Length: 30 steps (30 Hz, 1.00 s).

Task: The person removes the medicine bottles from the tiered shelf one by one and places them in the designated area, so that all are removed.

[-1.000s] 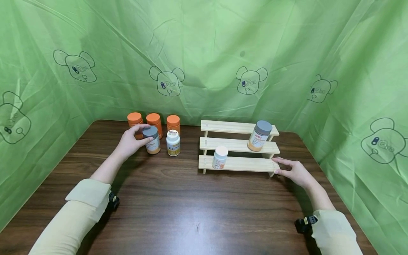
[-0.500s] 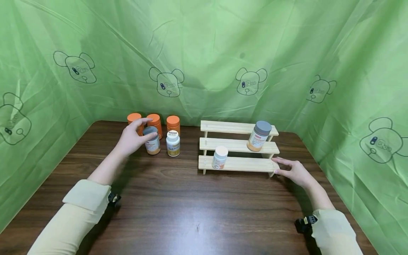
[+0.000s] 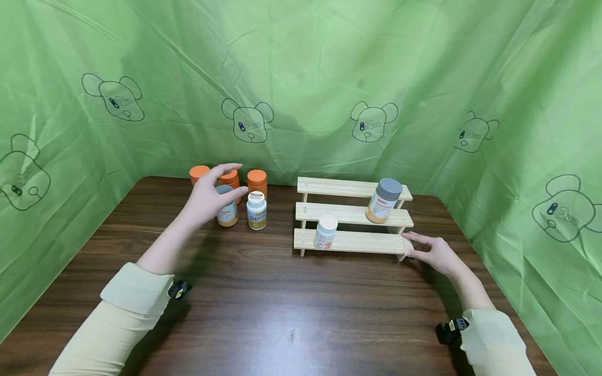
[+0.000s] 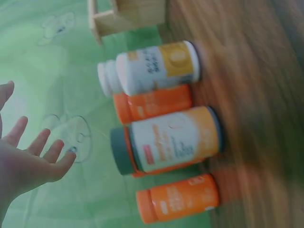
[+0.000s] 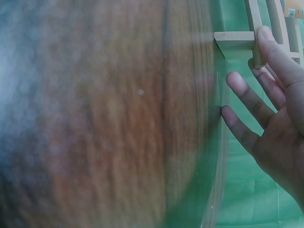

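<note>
My left hand (image 3: 207, 197), fingers spread, hovers over a grey-capped supplement bottle (image 3: 228, 215) on the table. In the left wrist view, the fingers of that hand (image 4: 28, 164) are apart from the same grey-capped bottle (image 4: 175, 140). Beside it stands a white bottle with a yellow label (image 3: 256, 213). Between thumb and forefinger, my right hand (image 3: 436, 254) pinches the right end of the lowest step of a three-tier wooden rack (image 3: 367, 241). The right wrist view shows the thumb (image 5: 278, 54) against that step's end, with the other fingers spread.
Orange-capped bottles (image 3: 257, 178) stand in a row behind, partly hidden. On the rack are a second grey-capped bottle (image 3: 383, 201), on the middle step, and a small white bottle (image 3: 325, 232) on the lowest. A green curtain (image 3: 310, 78) surrounds the dark wooden table (image 3: 291, 303).
My left hand has let go of the grey-capped bottle, spread its fingers and moved up and to the right. The bottle stays on the table. My right hand has not moved.
</note>
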Each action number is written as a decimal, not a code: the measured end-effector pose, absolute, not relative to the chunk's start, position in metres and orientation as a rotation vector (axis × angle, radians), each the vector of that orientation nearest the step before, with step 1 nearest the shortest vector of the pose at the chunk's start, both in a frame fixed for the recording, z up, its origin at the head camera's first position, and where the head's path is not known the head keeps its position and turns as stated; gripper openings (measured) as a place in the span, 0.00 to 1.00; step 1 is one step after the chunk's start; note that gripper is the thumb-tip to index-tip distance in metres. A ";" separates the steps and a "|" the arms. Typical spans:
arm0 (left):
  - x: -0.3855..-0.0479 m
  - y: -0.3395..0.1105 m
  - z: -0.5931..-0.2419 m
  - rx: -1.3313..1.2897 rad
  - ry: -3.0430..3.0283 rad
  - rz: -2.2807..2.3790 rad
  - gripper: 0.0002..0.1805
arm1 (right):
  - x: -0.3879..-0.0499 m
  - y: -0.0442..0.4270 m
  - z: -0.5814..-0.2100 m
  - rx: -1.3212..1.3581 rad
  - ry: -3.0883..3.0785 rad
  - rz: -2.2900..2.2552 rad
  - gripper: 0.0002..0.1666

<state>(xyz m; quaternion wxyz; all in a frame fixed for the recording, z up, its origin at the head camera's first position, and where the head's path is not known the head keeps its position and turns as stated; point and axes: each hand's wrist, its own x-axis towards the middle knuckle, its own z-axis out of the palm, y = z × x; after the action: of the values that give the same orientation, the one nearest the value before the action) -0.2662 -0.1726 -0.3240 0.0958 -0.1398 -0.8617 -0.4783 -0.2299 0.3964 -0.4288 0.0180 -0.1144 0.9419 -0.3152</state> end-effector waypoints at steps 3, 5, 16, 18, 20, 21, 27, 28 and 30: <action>-0.262 -0.165 -0.316 -0.414 -2.551 -1.432 0.34 | -0.230 0.396 -0.429 -0.349 2.929 -0.975 0.34; -0.260 -0.160 -0.312 -0.418 -2.542 -1.435 0.33 | -0.231 0.396 -0.429 -0.347 2.938 -0.967 0.33; -0.254 -0.133 -0.293 -0.529 -2.463 -1.513 0.31 | -0.228 0.393 -0.424 -0.363 2.937 -0.967 0.32; -0.253 -0.127 -0.289 -0.531 -2.466 -1.542 0.32 | -0.228 0.393 -0.423 -0.367 2.934 -0.971 0.32; -0.252 -0.121 -0.285 -0.522 -2.472 -1.567 0.32 | -0.228 0.392 -0.423 -0.370 2.933 -0.976 0.32; -0.252 -0.118 -0.284 -0.526 -2.473 -1.576 0.33 | -0.228 0.392 -0.423 -0.371 2.934 -0.974 0.32; -0.252 -0.098 -0.275 -0.580 -2.446 -1.622 0.33 | -0.228 0.393 -0.424 -0.378 2.944 -0.964 0.32; -0.251 -0.094 -0.274 -0.589 -2.440 -1.630 0.32 | -0.228 0.393 -0.425 -0.377 2.946 -0.964 0.32; -0.251 -0.088 -0.272 -0.614 -2.421 -1.643 0.32 | -0.228 0.393 -0.425 -0.375 2.950 -0.961 0.32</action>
<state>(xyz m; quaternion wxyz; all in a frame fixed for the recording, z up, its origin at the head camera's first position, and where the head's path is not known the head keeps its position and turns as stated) -0.2513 -0.0875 -0.2718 0.0758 -0.2049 -0.8075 -0.5479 -0.2282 0.3935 -0.4253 0.0082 -0.1199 0.9439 -0.3076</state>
